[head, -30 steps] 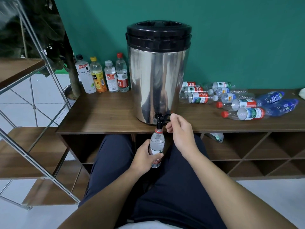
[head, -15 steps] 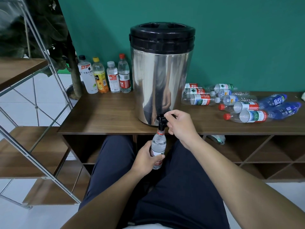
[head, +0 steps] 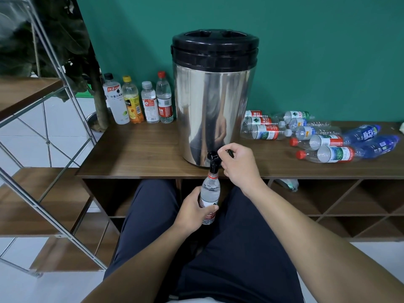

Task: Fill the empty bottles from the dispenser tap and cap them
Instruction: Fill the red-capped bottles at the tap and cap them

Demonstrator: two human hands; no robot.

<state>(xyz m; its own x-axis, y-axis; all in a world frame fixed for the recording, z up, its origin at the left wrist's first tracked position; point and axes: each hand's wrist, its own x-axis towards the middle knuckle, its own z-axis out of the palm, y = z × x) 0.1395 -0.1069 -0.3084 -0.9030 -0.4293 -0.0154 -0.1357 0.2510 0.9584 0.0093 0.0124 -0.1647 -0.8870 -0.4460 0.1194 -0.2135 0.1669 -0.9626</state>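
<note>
At the centre of the frame we see a clear bottle (head: 209, 197) with a red-and-white label held upright, its neck directly under the black tap (head: 213, 161) of a steel dispenser (head: 213, 101). The left hand (head: 192, 212) grips the bottle around its lower half, while the right hand (head: 239, 166) curls its fingers round the tap's black lever (head: 229, 152). The dispenser stands at the front edge of a wooden surface (head: 140, 154), above the person's dark trousers (head: 240, 248). To the upper left of it, four capped bottles (head: 140, 100) stand upright in a row against the green wall (head: 328, 51). At right of the frame we find a cluster of bottles (head: 310, 136) lying on their sides, some blue, some red-capped. A metal-framed shelf unit (head: 32, 193) fills the left edge.
</note>
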